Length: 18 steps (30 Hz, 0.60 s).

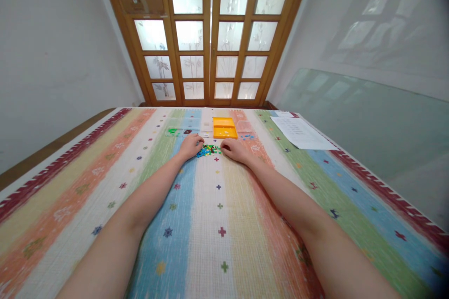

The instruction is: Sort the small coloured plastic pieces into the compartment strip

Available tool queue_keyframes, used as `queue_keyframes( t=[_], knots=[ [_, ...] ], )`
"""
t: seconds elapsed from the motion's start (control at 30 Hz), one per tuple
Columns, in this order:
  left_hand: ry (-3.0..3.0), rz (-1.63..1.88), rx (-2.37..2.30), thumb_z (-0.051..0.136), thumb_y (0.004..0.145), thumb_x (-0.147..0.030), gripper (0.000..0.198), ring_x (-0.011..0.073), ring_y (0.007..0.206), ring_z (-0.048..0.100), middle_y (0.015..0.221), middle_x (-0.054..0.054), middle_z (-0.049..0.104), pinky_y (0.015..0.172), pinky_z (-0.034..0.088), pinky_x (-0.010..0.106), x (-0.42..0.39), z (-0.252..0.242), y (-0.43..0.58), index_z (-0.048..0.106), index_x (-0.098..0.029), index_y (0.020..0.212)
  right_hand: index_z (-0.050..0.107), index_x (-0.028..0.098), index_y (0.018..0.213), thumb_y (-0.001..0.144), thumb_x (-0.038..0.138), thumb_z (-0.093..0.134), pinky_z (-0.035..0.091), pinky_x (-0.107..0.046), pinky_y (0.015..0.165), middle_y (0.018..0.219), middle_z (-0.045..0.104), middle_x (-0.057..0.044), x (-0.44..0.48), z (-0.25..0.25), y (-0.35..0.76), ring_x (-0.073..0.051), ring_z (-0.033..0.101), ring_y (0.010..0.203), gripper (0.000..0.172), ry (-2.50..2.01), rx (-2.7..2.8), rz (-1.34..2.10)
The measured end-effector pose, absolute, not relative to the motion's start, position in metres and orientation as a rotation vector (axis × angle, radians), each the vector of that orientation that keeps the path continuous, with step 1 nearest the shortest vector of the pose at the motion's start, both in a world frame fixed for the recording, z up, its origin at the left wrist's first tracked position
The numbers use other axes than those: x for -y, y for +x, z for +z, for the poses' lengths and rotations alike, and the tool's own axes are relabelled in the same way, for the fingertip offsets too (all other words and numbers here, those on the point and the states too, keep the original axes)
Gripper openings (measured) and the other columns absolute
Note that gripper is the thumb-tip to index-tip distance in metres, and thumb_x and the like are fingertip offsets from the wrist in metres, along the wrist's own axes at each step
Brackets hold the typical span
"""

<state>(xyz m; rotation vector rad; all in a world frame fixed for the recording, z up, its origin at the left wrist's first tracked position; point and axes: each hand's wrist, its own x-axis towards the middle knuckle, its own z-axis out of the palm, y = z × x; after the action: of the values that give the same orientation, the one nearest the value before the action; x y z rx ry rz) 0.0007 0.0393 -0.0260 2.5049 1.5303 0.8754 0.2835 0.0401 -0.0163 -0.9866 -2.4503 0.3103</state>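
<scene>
A small pile of tiny mixed-colour pieces (pixel 209 150), mostly blue, green and yellow, lies on the striped tablecloth between my hands. My left hand (pixel 191 145) rests at the pile's left edge, its fingers curled together. On the right side, my right hand (pixel 234 149) has thumb and fingertips drawn into a pinch beside the pile. Whatever either hand's fingertips hold is too small to make out. Just beyond the hands stands an open orange box (pixel 225 132) with a few pale bits inside.
Behind my left hand, a clear tray holds green pieces (pixel 172 131) and dark red pieces (pixel 187 131). Blue pieces (pixel 247 137) lie in another clear tray right of the orange box. Printed paper (pixel 301 133) lies at the right. Wooden glazed doors (pixel 212 32) stand beyond the table.
</scene>
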Motion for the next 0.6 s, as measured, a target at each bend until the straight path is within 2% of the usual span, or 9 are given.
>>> queue_keyframes(
  t=[0.27,0.6],
  knots=[
    [2.513,0.837,-1.540,0.058,0.094,-0.025,0.022,0.0245,0.104,0.062,0.103,0.009,0.070,0.100,0.048,0.038,-0.043,-0.033,-0.002,0.079,-0.020,0.099,0.071,0.018,0.098,0.092,0.016,0.056,0.047,-0.030,0.086,0.102,0.073,-0.008,-0.044,-0.011,0.269,-0.021,0.064,0.094,0.016,-1.038,2.282,0.293],
    [2.523,0.799,-1.535,0.058,0.095,-0.024,0.023,0.0258,0.107,0.062,0.106,0.010,0.069,0.101,0.048,0.040,-0.044,-0.032,-0.003,0.079,-0.021,0.103,0.072,0.019,0.103,0.093,0.017,0.055,0.048,-0.033,0.090,0.102,0.073,-0.009,-0.106,0.015,0.216,-0.022,0.064,0.096,0.020,-1.092,2.146,0.189]
  ],
)
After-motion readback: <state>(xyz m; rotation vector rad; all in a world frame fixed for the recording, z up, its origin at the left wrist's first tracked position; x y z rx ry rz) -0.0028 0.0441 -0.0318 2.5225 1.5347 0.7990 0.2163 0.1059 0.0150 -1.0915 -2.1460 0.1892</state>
